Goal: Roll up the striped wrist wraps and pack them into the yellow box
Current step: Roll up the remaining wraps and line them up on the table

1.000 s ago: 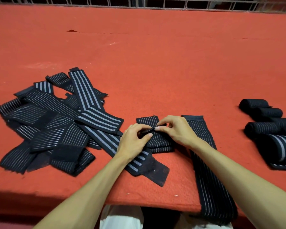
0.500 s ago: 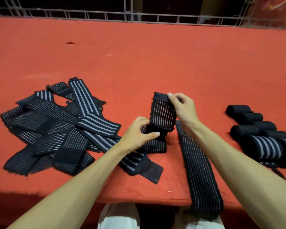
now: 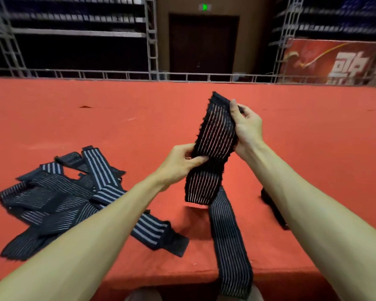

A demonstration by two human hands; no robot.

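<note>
Red cloth covers the desk point(image 3: 313, 148), with railings and dark racks behind it. Above its middle the striped wrap point(image 3: 215, 135) hangs in the air, the right grip point(image 3: 245, 124) pinching its top edge and the left grip point(image 3: 180, 164) pinching its side midway. It looks light, limp and stretchy, with fuzzy edges likely to snag. Holding one short end flat should start a tight roll. Unrolled wraps point(image 3: 59, 198) heap toward the near left corner. No yellow box shows.

red banner point(image 3: 334, 61): large white characters (blurred, cut off) | green sign point(image 3: 205, 6) over door point(image 3: 204, 44): illegible
</note>
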